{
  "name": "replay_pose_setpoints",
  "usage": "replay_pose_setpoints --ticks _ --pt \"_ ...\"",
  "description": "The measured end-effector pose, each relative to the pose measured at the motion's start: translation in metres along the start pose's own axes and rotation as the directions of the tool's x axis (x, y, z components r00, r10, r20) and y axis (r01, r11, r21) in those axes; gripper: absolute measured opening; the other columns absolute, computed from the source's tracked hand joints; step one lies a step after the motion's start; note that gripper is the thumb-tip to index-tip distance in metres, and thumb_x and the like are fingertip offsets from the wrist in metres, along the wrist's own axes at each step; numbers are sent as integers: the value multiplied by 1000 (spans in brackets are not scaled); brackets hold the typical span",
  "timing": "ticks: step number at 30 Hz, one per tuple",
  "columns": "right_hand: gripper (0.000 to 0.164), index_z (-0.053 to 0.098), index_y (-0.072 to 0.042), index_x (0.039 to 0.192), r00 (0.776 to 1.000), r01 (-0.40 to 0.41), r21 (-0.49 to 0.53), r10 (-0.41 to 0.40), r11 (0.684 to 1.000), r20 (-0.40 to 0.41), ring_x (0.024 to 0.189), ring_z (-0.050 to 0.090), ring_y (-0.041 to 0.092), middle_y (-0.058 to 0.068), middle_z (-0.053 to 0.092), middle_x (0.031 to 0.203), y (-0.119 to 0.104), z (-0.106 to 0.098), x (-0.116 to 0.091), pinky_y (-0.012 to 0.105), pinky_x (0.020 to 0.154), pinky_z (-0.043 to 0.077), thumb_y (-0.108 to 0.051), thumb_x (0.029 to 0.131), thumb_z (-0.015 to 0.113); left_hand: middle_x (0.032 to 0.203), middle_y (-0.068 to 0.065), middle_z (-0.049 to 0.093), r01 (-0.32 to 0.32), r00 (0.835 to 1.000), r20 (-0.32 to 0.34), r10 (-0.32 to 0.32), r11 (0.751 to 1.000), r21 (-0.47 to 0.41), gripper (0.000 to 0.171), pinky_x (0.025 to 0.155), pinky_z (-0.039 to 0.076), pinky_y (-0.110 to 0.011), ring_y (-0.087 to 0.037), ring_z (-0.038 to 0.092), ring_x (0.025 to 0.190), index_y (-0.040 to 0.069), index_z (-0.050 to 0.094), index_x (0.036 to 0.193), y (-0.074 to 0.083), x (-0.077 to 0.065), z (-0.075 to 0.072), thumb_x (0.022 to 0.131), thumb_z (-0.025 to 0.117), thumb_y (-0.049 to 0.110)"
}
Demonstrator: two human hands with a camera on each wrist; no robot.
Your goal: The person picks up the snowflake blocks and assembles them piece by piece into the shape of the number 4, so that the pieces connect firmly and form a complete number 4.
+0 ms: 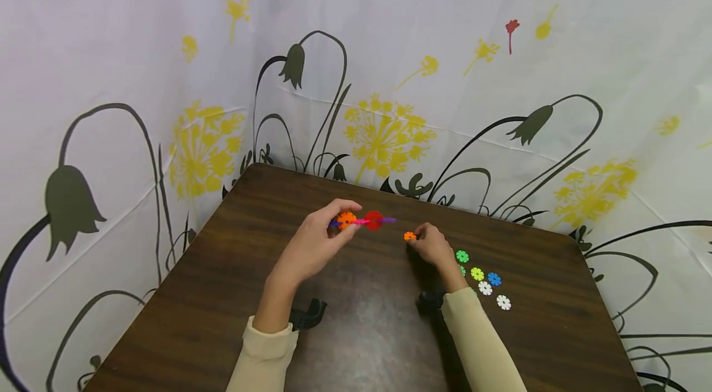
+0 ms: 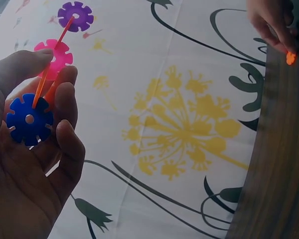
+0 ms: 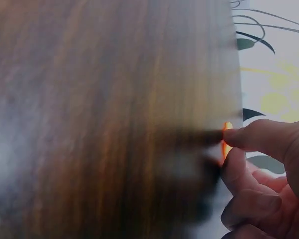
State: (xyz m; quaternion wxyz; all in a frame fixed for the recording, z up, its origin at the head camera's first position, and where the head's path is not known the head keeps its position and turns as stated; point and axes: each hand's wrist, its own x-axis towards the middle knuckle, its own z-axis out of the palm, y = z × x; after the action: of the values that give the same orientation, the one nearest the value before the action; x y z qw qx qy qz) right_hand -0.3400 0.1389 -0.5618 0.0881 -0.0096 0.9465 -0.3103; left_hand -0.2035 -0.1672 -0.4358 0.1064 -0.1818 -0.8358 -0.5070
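Observation:
My left hand (image 1: 317, 243) holds up a chain of notched plastic discs slotted together, pinched between thumb and fingers. In the left wrist view it runs from a blue disc (image 2: 20, 127) near the palm, past a pink disc (image 2: 65, 56) under the thumb, to a purple disc (image 2: 85, 20) at the far end. An orange disc (image 1: 346, 219) and a red disc (image 1: 374, 221) belong to it as well. To the right, my right hand (image 1: 438, 250) pinches a single orange disc (image 1: 408, 235) by its edge, low over the table. The right wrist view shows that disc edge-on.
Loose discs lie on the brown table (image 1: 367, 318) right of my right forearm: a green disc (image 1: 462, 251), a yellow one (image 1: 474, 278), a blue one (image 1: 497, 282), white ones (image 1: 500, 306) and more green partly behind the arm. A flower-printed curtain (image 1: 389, 58) hangs along the table's far edge.

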Motion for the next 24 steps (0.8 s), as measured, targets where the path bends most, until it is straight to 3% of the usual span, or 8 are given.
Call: replay_pose_setpoints --ticks 4,7,11,15,17,19,24 --pt "22 68 4 106 998 46 119 -52 992 43 71 57 15 5 67 80 1 -2 0 26 65 45 -13 95 78 97 -1 66 -2 1000 1 2 1000 6 30 67 47 -27 -18 56 75 22 67 134 2 1 0 105 73 23" --pt "15 71 6 98 994 61 197 -77 978 77 66 54 12 1 64 71 2 -4 0 25 63 44 -8 95 76 97 -1 66 6 1000 5 -6 1000 9 29 67 48 -27 -18 56 75 21 67 133 2 1 0 105 73 23" --pt "16 74 5 93 991 69 273 -98 960 95 70 54 13 -2 63 70 7 -6 -2 28 68 43 -9 98 68 98 1 66 2 1000 12 -2 1000 5 26 67 48 -27 -18 56 76 22 68 130 2 2 2 105 73 22" --pt "23 72 2 100 988 94 376 -132 922 79 74 55 14 -2 64 73 6 -15 -15 28 71 43 -19 105 64 101 3 67 -27 999 25 26 1000 15 18 69 47 -27 -17 55 77 22 70 123 2 4 8 105 72 21" --pt "25 70 1 106 981 144 438 -187 887 56 71 55 15 0 65 76 -1 -25 -28 27 66 43 -23 108 63 104 4 67 -34 999 32 33 999 23 15 69 47 -27 -17 55 79 22 70 119 2 3 11 105 72 18" --pt "25 67 1 110 965 223 507 -262 833 7 66 52 16 3 65 78 -12 -38 -45 26 61 44 -24 110 61 106 4 66 -38 999 29 37 999 33 15 69 47 -27 -17 55 78 21 69 117 3 3 13 104 72 15" --pt "22 63 4 110 868 472 608 -456 638 -195 59 49 17 10 65 78 -41 -72 -87 24 57 49 -17 112 58 112 4 67 -67 997 27 66 996 55 16 69 47 -26 -17 54 80 20 68 117 10 4 18 104 71 11"
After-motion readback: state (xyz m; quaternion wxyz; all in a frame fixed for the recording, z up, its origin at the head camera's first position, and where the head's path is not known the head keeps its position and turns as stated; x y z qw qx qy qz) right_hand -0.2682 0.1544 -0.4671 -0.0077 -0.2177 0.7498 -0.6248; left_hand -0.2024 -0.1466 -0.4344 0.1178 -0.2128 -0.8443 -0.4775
